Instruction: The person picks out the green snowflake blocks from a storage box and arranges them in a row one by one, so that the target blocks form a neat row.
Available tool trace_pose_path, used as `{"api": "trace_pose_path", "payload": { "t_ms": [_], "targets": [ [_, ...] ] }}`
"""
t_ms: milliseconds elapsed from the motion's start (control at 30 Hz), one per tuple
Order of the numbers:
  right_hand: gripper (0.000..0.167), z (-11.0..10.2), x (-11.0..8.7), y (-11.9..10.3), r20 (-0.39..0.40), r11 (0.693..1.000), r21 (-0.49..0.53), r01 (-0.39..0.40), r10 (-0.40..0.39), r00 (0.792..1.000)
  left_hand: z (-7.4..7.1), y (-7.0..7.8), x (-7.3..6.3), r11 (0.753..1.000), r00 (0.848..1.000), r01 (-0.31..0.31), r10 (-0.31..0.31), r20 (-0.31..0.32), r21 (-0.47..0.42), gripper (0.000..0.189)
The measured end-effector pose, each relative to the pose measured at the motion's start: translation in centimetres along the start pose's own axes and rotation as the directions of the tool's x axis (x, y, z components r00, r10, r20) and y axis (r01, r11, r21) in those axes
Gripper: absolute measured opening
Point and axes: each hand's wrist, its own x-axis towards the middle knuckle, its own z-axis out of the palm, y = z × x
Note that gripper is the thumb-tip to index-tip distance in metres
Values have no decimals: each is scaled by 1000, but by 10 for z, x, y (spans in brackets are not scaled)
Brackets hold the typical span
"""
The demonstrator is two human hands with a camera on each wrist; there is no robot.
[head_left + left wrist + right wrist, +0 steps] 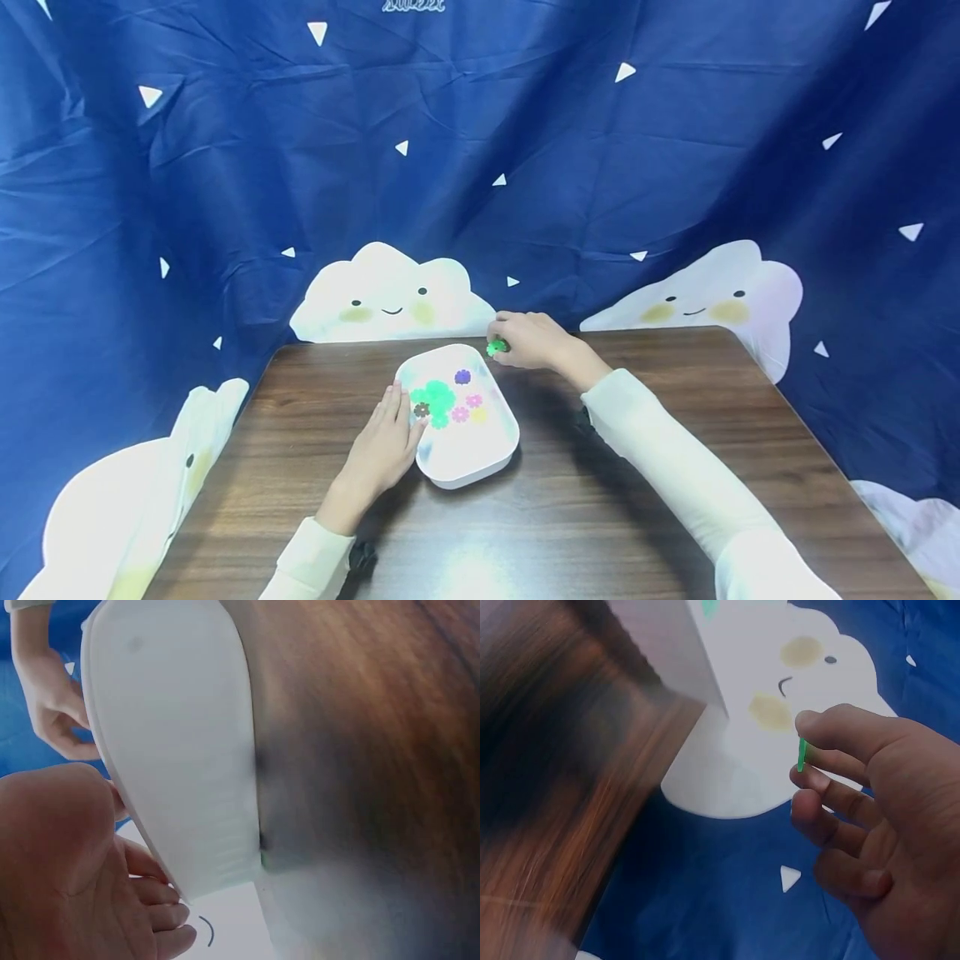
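Observation:
A white tray with rounded corners stands on the wooden table. Inside it lie several flower-shaped pieces: a cluster of green pieces, a purple piece, a brown one, pink ones and a yellow one. My left hand rests on the tray's left rim with its fingers extended. Beyond the tray's far right corner, my right hand pinches a green flower-shaped piece between thumb and fingers. In the right wrist view that green piece is seen edge-on.
The dark brown table ends at a straight far edge just behind the tray. A blue curtain with white triangles and smiling clouds hangs behind it.

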Motion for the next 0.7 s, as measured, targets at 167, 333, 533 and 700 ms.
{"api": "trace_pose_path", "payload": {
  "t_ms": [167, 333, 533, 700],
  "targets": [
    [20, -4, -13, 13, -9, 1000, 1, -24, 24, 1000, 4, -1, -2, 1000, 1000, -11, 11, -10, 14, 71],
    [19, -7, -26, 26, -21, 999, 16, -52, 53, 998, 8, -3, -3, 1000, 1000, -7, 7, -17, 19, 70],
    [20, -3, -41, 43, -44, 995, 46, -89, 91, 995, 8, -3, -4, 1000, 1000, -1, 2, -23, 10, 70],
    [20, 1, -52, 54, -55, 992, 57, -109, 112, 992, 5, -3, -4, 1000, 1000, -7, 7, -11, -1, 71]
  ]
}}
